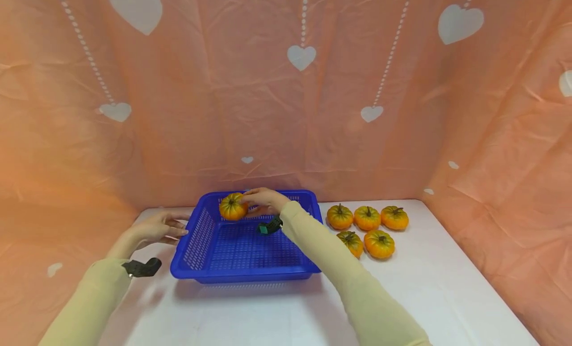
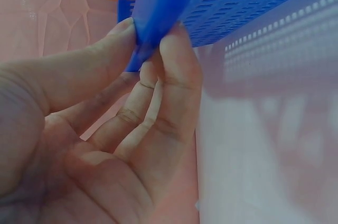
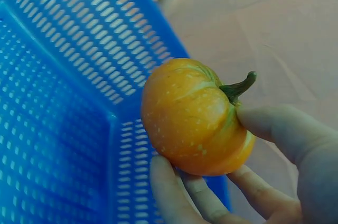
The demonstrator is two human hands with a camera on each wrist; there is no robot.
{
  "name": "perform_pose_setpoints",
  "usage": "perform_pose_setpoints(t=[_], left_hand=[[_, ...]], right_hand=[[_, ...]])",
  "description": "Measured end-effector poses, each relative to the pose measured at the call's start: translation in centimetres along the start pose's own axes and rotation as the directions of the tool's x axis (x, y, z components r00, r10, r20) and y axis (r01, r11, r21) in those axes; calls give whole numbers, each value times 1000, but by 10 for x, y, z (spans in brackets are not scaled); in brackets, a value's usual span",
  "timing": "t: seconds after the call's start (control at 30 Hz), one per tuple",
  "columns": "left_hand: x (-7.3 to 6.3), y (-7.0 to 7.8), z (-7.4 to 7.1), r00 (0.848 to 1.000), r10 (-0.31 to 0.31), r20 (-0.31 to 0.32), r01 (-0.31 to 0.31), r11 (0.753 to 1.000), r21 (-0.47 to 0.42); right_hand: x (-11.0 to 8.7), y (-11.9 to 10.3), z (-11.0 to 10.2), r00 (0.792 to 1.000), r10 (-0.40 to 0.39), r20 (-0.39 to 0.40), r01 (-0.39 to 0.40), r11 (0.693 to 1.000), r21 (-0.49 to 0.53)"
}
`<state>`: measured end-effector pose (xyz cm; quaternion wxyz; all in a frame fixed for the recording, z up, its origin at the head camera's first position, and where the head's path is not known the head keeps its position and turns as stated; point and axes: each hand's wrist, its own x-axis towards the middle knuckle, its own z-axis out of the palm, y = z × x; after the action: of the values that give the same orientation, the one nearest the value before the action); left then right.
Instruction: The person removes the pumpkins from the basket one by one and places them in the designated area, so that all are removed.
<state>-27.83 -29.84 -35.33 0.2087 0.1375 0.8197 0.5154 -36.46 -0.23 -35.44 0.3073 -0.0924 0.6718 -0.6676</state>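
A small orange pumpkin with a dark green stem is in my right hand, over the far left corner of a blue plastic basket. In the right wrist view, thumb and fingers grip the pumpkin from either side, and the perforated basket wall stands behind it. My left hand is at the basket's left rim. The left wrist view shows its thumb and fingertips pinching that blue rim. The basket floor shows bare mesh.
Right of the basket, several more pumpkins sit in two rows on the white table; my right sleeve partly covers one front pumpkin. A pink cloth backdrop with white hearts rises behind and at both sides.
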Motion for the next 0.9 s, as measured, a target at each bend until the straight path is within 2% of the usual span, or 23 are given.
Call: perform_pose_setpoints(t=[0.33, 0.7, 0.9], left_hand=[[0, -1, -1, 1000, 4, 2, -4, 1000, 12], [3, -2, -3, 1000, 5, 2, -6, 1000, 19], [3, -1, -2, 1000, 3, 7, -4, 1000, 13]], right_hand=[[-19, -23, -31, 1000, -20, -2, 20, 999, 28], [-51, -39, -75, 999, -31, -14, 30, 999, -40], [-67, -42, -99, 999, -40, -23, 40, 999, 1]])
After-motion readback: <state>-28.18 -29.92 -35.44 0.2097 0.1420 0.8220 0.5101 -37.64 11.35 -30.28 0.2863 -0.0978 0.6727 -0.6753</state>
